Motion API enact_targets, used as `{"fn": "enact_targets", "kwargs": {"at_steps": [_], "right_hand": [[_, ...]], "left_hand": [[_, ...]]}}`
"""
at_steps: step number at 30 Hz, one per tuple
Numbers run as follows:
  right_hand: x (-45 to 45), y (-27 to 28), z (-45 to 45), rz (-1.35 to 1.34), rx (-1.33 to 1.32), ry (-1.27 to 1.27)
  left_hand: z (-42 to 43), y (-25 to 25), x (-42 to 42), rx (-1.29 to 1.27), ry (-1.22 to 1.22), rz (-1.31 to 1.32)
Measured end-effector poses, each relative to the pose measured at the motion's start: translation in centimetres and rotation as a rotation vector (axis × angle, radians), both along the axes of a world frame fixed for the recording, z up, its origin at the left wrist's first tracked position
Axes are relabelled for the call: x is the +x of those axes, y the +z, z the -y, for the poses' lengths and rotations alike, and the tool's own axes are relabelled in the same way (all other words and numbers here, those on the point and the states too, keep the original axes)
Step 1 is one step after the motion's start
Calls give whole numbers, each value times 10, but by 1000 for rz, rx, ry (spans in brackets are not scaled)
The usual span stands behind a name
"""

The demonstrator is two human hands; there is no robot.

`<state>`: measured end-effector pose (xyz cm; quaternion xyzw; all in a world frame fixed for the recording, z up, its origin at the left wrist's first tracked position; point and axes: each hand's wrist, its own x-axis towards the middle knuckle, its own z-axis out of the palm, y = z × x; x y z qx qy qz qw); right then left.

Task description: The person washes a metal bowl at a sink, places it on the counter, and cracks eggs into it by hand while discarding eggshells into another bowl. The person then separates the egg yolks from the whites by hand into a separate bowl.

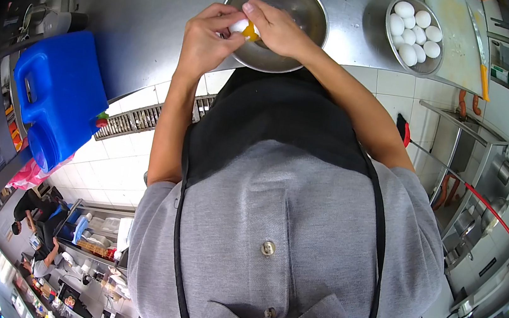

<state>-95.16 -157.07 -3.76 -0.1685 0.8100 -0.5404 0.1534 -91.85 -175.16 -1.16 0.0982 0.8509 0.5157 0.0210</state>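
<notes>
Presently, L hand (209, 34) and R hand (277, 29) tog., both clamped on cracked egg (239, 27), yellow yolk (252, 33) showing. Egg loc.: above L part of mixing bowl (312, 21). Egg bowl (432, 66) w/ whole white eggs (408, 37): R of mixing bowl, apart. Cutting board (450, 27) w/ orange-handled knife (477, 40): farther R of same. Blue jug (63, 88): well L of mixing bowl.
</notes>
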Motion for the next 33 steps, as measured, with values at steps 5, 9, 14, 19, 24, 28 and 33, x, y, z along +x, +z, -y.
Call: {"fn": "enact_targets", "kwargs": {"at_steps": [5, 9, 14, 19, 24, 28, 33], "right_hand": [[-11, 11, -9, -113, 172, 179], [-16, 28, -18, -387, 410, 260], [-20, 89, -33, -431, 96, 55], [-36, 72, -39, -335, -45, -127], [-60, 67, -49, -251, 13, -264], [-66, 83, -111, -284, 10, -375], [-59, 58, -225, -254, 786, -694]], "left_hand": [[10, 12, -6, -424, -212, -337], [11, 45, -9, -688, -324, -511], [-4, 96, -19, -350, -238, -460], [-24, 80, -47, 69, -341, -258], [-47, 55, -88, 239, -361, -77], [-77, 56, -132, 267, -282, 51], [-89, 49, -153, -181, -70, -247]]}}
